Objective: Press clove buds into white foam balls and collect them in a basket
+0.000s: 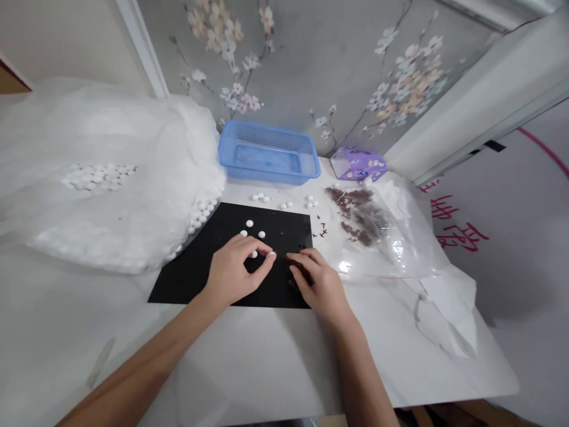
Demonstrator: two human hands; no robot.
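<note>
Bare forearms [133, 367] cross my black mat [186, 284]. Left hand [231, 276] pinches a white disc [271, 254]; right hand [317, 287] curls over dark crumbs [299, 270], grip unclear.

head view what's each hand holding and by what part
The left hand pinches a white disc by its edge, between thumb and fingertip. The right hand is on brown bits; whether it holds any cannot be told.

Your left grip [233, 274] and right grip [322, 290] are bare hands with slim fingers [253, 242]. Behind each grip, your left forearm [133, 362] and right forearm [360, 367] are bare and slender, running past the picture's lower edge.
</note>
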